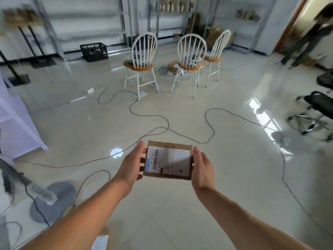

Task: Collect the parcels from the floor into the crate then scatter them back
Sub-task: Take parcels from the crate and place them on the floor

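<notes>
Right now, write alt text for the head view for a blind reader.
A left hand and a right hand hold a labelled cardboard parcel between them above a glossy floor crossed by cables. Three white chairs and a black crate stand beyond.

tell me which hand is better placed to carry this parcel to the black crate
Probably left: the left hand grips the parcel thumb on top, fingers beneath, and the black crate stands far off to the left. The right hand holds the opposite edge.
</notes>
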The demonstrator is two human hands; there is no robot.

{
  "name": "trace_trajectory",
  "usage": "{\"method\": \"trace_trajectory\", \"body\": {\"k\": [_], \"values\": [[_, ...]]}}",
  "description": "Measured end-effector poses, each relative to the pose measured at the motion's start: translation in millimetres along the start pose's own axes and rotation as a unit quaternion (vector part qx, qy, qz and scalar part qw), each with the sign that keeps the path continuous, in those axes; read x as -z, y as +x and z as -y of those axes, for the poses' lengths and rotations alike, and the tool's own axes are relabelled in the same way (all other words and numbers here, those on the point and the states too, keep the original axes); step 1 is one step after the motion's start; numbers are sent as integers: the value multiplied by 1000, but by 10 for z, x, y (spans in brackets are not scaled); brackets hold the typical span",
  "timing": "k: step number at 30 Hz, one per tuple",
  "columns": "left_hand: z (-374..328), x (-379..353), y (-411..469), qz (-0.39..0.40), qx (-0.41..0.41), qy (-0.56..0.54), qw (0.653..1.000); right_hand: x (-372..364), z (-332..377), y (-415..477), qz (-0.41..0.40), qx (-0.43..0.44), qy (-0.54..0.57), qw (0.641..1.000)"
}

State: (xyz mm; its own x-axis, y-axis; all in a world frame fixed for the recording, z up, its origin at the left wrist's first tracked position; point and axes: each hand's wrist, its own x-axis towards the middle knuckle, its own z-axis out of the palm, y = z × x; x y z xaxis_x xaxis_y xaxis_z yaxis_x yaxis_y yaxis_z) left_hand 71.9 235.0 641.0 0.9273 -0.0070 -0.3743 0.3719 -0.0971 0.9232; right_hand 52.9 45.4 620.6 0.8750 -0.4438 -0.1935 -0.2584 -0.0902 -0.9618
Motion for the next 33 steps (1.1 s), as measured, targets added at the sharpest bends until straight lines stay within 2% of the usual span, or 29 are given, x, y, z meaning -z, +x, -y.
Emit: {"method": "trace_trajectory", "body": {"k": [8, 11, 18, 33], "values": [[-631, -790, -565, 162, -63, 50, 983, 1258, 497, -459, -156, 41, 40, 986], [-776, -1157, -770, 196, -84, 62, 975, 1702, 561, -668, -186, 47, 47, 980], [-932, -2217, -1483, 341, -101, 101, 929, 2893, 496, -1261, -296, 61, 73, 950], [-597, -4385, -3836, 489, -130, 162, 847, 5564, -195, -3079, -454, 42, 87, 886]]}}
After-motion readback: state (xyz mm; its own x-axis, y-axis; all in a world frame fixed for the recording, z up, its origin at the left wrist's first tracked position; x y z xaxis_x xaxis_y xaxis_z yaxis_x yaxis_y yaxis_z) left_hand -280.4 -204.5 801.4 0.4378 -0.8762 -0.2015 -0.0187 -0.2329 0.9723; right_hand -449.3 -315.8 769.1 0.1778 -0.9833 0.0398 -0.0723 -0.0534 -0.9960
